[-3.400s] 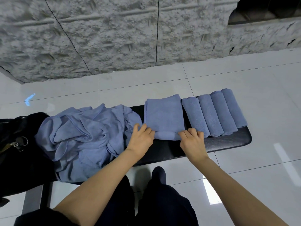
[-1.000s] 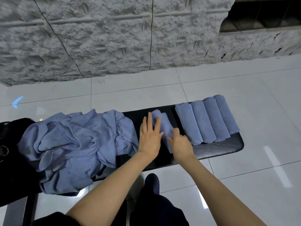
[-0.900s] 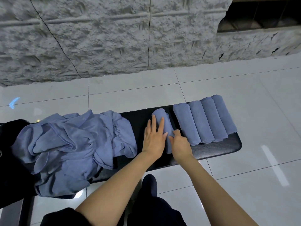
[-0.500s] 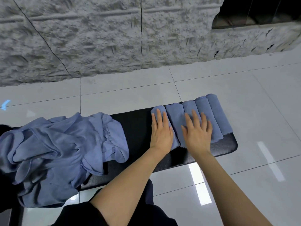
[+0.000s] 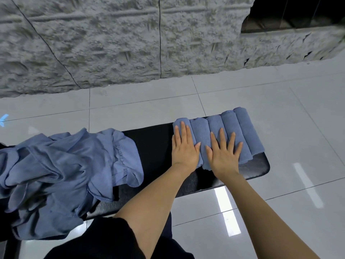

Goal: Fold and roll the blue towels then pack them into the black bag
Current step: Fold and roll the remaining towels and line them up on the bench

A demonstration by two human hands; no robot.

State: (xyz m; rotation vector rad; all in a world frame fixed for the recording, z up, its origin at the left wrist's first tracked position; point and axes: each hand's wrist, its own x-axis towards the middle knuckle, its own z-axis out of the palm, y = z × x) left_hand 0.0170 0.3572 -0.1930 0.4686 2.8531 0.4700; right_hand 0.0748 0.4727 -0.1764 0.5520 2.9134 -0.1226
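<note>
Several rolled blue towels [image 5: 248, 131] lie side by side at the right end of the black bench [image 5: 156, 141]. My left hand [image 5: 183, 146] lies flat with straight fingers on the leftmost roll [image 5: 178, 123]. My right hand [image 5: 224, 152] presses flat on the rolls in the middle of the row. A loose heap of unfolded blue towels [image 5: 61, 171] covers the bench's left part. Only a dark sliver of the black bag [image 5: 3, 200] shows at the left edge, mostly hidden under the heap.
The bench stands on a glossy white tiled floor [image 5: 291, 109]. A rough grey stone wall [image 5: 130, 38] runs behind it. My dark trouser legs [image 5: 119, 240] are at the bottom, in front of the bench. Bare black bench surface lies between the heap and the rolls.
The folded towel was rolled up and pushed right against the row. Both hands went from rolling it to lying flat on the rolls. The view shifted right.
</note>
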